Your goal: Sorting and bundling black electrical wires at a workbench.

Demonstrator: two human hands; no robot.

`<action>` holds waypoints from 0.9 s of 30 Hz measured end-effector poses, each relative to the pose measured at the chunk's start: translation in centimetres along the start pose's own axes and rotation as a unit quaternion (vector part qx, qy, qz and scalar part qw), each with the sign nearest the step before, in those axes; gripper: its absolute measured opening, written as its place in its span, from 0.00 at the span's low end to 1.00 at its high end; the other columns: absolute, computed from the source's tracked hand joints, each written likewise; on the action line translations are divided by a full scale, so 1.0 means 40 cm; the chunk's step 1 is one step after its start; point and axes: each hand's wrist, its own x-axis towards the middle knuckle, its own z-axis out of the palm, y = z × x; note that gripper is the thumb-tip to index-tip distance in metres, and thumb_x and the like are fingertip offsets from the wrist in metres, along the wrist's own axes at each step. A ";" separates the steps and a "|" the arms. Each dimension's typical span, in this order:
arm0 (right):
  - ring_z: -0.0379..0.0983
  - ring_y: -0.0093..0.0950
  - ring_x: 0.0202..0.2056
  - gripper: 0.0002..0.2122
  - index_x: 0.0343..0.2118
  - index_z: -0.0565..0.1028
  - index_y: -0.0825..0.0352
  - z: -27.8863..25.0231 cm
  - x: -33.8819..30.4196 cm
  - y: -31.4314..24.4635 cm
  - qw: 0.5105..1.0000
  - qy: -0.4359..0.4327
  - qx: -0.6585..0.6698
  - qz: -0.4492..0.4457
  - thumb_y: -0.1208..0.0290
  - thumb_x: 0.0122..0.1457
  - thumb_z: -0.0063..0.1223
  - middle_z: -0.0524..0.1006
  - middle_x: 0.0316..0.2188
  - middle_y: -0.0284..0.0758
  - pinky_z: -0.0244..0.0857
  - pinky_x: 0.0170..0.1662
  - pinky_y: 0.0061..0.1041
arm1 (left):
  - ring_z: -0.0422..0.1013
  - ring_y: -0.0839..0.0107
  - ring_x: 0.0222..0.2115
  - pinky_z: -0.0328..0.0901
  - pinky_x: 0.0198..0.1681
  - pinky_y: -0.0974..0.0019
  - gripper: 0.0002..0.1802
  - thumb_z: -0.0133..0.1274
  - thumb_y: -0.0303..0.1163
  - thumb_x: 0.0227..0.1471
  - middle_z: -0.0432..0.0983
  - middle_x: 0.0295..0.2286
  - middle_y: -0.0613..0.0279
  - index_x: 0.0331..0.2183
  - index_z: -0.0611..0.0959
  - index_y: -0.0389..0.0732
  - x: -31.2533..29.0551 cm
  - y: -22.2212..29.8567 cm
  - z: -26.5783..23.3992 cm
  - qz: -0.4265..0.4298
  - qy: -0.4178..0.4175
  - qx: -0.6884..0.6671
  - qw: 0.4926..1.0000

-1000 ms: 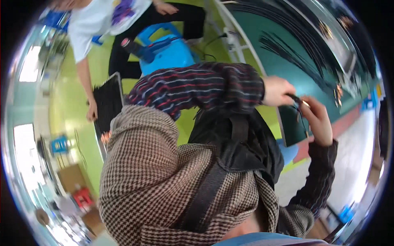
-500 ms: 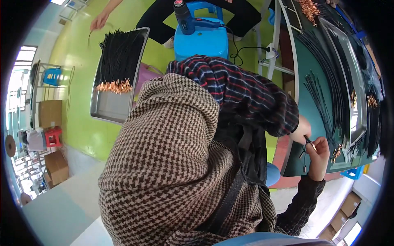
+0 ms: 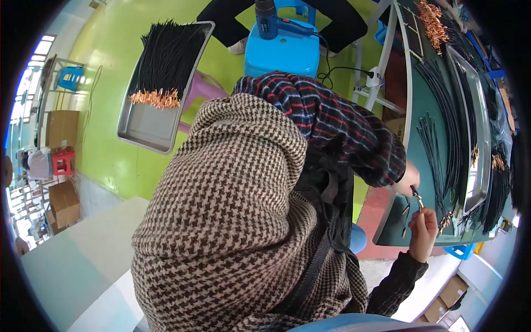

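My left hand (image 3: 408,179), in a dark plaid sleeve, is closed around a black cable (image 3: 414,191) over the green table's near corner. My right hand (image 3: 422,231) is just below it, thumb and fingers pinched on the lower end of a thin copper-coloured terminal (image 3: 420,202). The terminal spans the gap between the hands and meets the black cable end at my left fingers. Beside them, short dark pieces with metal tips (image 3: 405,217) are at the table corner. Several black cables (image 3: 434,155) with copper ends lie just beyond my hands.
On the green table (image 3: 395,227), a metal tray (image 3: 480,191) and more cable bundles lie farther right. A metal tray (image 3: 145,130) of black copper-ended cables is at left by a pink stool (image 3: 206,83). A blue stool (image 3: 283,55) holds a heat gun (image 3: 266,25); a person's legs (image 3: 345,19) are behind it.
My right hand has moved down from my left, and more of the copper terminal shows between them. The view has shifted; the other person's hand at upper left is out of sight.
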 end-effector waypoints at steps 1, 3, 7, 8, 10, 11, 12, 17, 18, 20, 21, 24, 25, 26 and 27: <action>0.59 0.13 0.20 0.02 0.29 0.67 0.66 0.002 0.005 0.001 1.000 -0.004 -0.002 -0.001 0.77 0.54 0.47 0.66 0.20 0.26 0.50 0.24 0.11 | 0.71 0.57 0.29 0.63 0.32 0.57 0.15 0.47 0.41 0.45 0.74 0.24 0.53 0.29 0.78 0.41 0.003 -0.006 -0.001 -0.012 0.000 -0.008 1.000; 0.58 0.12 0.19 0.03 0.28 0.68 0.67 0.007 0.010 0.006 0.998 0.025 -0.057 -0.032 0.75 0.55 0.48 0.68 0.20 0.27 0.49 0.22 0.11 | 0.71 0.58 0.28 0.63 0.32 0.58 0.15 0.47 0.42 0.45 0.74 0.23 0.54 0.29 0.78 0.40 -0.003 0.001 0.001 -0.008 0.006 -0.009 1.000; 0.57 0.12 0.18 0.04 0.26 0.70 0.68 0.010 0.007 -0.002 0.993 0.019 -0.114 -0.034 0.74 0.55 0.48 0.70 0.20 0.27 0.48 0.21 0.11 | 0.71 0.58 0.28 0.63 0.31 0.58 0.16 0.47 0.43 0.45 0.74 0.23 0.54 0.28 0.79 0.40 0.000 0.010 0.004 0.015 -0.009 -0.011 1.000; 0.57 0.12 0.17 0.04 0.25 0.71 0.68 0.012 0.004 -0.004 0.991 0.008 -0.129 -0.027 0.74 0.55 0.48 0.70 0.19 0.28 0.48 0.21 0.11 | 0.71 0.58 0.28 0.63 0.31 0.58 0.16 0.47 0.43 0.46 0.74 0.23 0.53 0.27 0.79 0.40 0.005 0.008 0.006 0.027 -0.030 -0.016 0.999; 0.57 0.12 0.17 0.04 0.25 0.71 0.68 0.027 0.000 -0.002 0.992 0.015 -0.122 -0.023 0.74 0.55 0.48 0.71 0.19 0.28 0.47 0.20 0.11 | 0.71 0.57 0.28 0.64 0.31 0.58 0.16 0.47 0.43 0.46 0.74 0.22 0.53 0.27 0.79 0.39 0.010 0.006 0.015 0.038 -0.051 -0.019 0.998; 0.56 0.12 0.16 0.04 0.25 0.71 0.68 0.036 -0.003 0.001 0.993 0.024 -0.115 -0.018 0.75 0.55 0.48 0.71 0.19 0.28 0.47 0.20 0.11 | 0.71 0.57 0.27 0.63 0.31 0.58 0.16 0.47 0.43 0.46 0.74 0.23 0.53 0.27 0.79 0.39 0.011 0.008 0.025 0.024 -0.049 -0.022 0.998; 0.55 0.12 0.15 0.04 0.25 0.71 0.68 0.040 0.000 0.003 0.993 0.034 -0.108 -0.015 0.75 0.55 0.49 0.71 0.19 0.28 0.46 0.19 0.11 | 0.71 0.57 0.27 0.63 0.31 0.57 0.16 0.47 0.43 0.46 0.74 0.23 0.52 0.27 0.79 0.39 0.014 0.011 0.027 0.013 -0.047 -0.022 0.999; 0.63 0.15 0.21 0.04 0.31 0.71 0.70 0.043 0.001 0.044 0.996 0.002 -0.091 -0.018 0.75 0.55 0.46 0.73 0.23 0.30 0.55 0.26 0.13 | 0.70 0.56 0.27 0.63 0.32 0.57 0.16 0.46 0.41 0.46 0.74 0.24 0.50 0.28 0.79 0.37 -0.010 -0.003 0.052 -0.001 -0.025 -0.025 0.999; 0.65 0.17 0.25 0.05 0.33 0.70 0.70 0.070 -0.009 0.034 0.994 0.020 -0.082 -0.069 0.75 0.56 0.45 0.73 0.25 0.30 0.57 0.30 0.14 | 0.70 0.56 0.27 0.63 0.32 0.57 0.16 0.46 0.41 0.46 0.74 0.24 0.50 0.28 0.79 0.37 -0.009 -0.009 0.044 0.006 -0.038 -0.023 0.999; 0.68 0.20 0.32 0.09 0.39 0.69 0.71 0.105 -0.033 0.019 0.981 0.080 -0.066 -0.166 0.75 0.57 0.42 0.74 0.29 0.32 0.60 0.39 0.18 | 0.70 0.57 0.27 0.63 0.32 0.58 0.17 0.46 0.41 0.46 0.74 0.24 0.49 0.29 0.78 0.36 -0.012 0.000 0.004 0.063 -0.015 -0.082 0.995; 0.67 0.21 0.36 0.10 0.41 0.67 0.72 0.081 -0.025 0.031 0.984 0.011 -0.094 -0.153 0.75 0.58 0.40 0.74 0.31 0.32 0.57 0.44 0.20 | 0.71 0.61 0.26 0.63 0.31 0.60 0.16 0.46 0.39 0.46 0.73 0.23 0.48 0.29 0.78 0.36 -0.019 -0.007 -0.019 0.068 -0.001 -0.097 0.993; 0.66 0.17 0.29 0.09 0.37 0.70 0.72 0.035 -0.010 0.009 0.982 -0.043 -0.169 -0.074 0.74 0.58 0.41 0.71 0.23 0.29 0.59 0.35 0.17 | 0.62 0.79 0.22 0.60 0.25 0.70 0.13 0.48 0.36 0.50 0.67 0.19 0.68 0.31 0.75 0.34 -0.068 0.010 -0.105 -0.027 -0.043 -0.122 0.991; 0.63 0.16 0.24 0.09 0.33 0.72 0.73 0.025 -0.008 0.001 0.979 -0.042 -0.170 -0.105 0.73 0.58 0.42 0.68 0.19 0.28 0.58 0.30 0.16 | 0.59 0.82 0.21 0.58 0.23 0.73 0.13 0.48 0.36 0.51 0.64 0.18 0.70 0.30 0.75 0.34 -0.074 0.010 -0.105 -0.023 -0.021 -0.155 0.987; 0.64 0.17 0.24 0.09 0.31 0.73 0.73 0.032 -0.005 -0.011 0.983 -0.029 -0.152 -0.096 0.73 0.57 0.43 0.69 0.19 0.29 0.59 0.30 0.17 | 0.58 0.83 0.20 0.56 0.22 0.76 0.11 0.47 0.35 0.52 0.63 0.17 0.72 0.30 0.75 0.36 -0.087 0.009 -0.116 -0.077 -0.062 -0.231 0.968; 0.66 0.18 0.24 0.09 0.30 0.73 0.73 0.022 -0.007 -0.014 0.973 -0.003 -0.187 -0.137 0.72 0.56 0.45 0.71 0.19 0.31 0.60 0.29 0.17 | 0.57 0.85 0.18 0.54 0.21 0.78 0.10 0.45 0.33 0.53 0.62 0.17 0.73 0.30 0.75 0.36 -0.084 0.015 -0.122 -0.026 -0.063 -0.232 0.970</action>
